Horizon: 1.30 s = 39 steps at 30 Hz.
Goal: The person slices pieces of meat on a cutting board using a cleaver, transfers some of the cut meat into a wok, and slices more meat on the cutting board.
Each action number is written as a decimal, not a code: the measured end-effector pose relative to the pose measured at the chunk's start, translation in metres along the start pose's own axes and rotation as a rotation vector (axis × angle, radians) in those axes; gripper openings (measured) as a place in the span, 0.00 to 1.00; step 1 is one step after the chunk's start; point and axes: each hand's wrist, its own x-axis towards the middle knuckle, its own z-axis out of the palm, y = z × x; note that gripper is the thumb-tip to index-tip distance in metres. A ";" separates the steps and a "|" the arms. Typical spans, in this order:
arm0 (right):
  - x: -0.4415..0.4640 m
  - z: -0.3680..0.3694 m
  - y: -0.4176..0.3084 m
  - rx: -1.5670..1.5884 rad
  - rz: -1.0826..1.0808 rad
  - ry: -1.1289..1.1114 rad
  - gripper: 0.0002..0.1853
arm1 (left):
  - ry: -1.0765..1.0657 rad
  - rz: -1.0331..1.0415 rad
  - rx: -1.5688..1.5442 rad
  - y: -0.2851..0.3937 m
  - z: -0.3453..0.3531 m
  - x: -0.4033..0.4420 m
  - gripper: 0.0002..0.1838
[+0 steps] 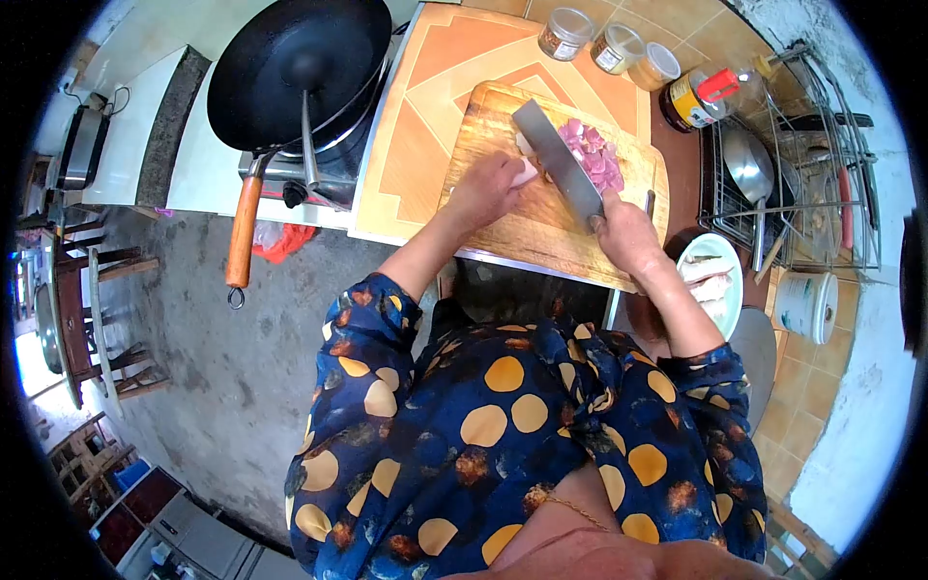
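Observation:
My right hand [626,234] is closed around the handle of a cleaver [559,164], whose broad blade slants over the wooden cutting board [483,116]. My left hand [486,189] is to the left of the blade, its fingers curled down on a pale pink piece of meat [524,174]. A small pale slice [524,143] lies against the left side of the blade. On the blade's other side is a heap of pinkish-purple meat slices [593,155]. Part of the meat is hidden under my left fingers.
A black wok [290,58] with a metal utensil sits on the gas stove [329,179] at left, its wooden handle sticking out. Several jars [617,48], a red-capped bottle [688,101], a wire rack [802,193] and a bowl of pale pieces [709,282] stand at right.

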 end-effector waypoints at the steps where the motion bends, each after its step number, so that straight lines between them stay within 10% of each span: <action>1: -0.004 -0.006 -0.001 -0.031 -0.016 0.005 0.12 | -0.007 0.002 -0.004 0.000 0.000 0.000 0.16; 39: -0.019 0.005 -0.006 0.060 -0.043 -0.046 0.13 | 0.064 0.030 -0.015 -0.006 -0.008 -0.009 0.16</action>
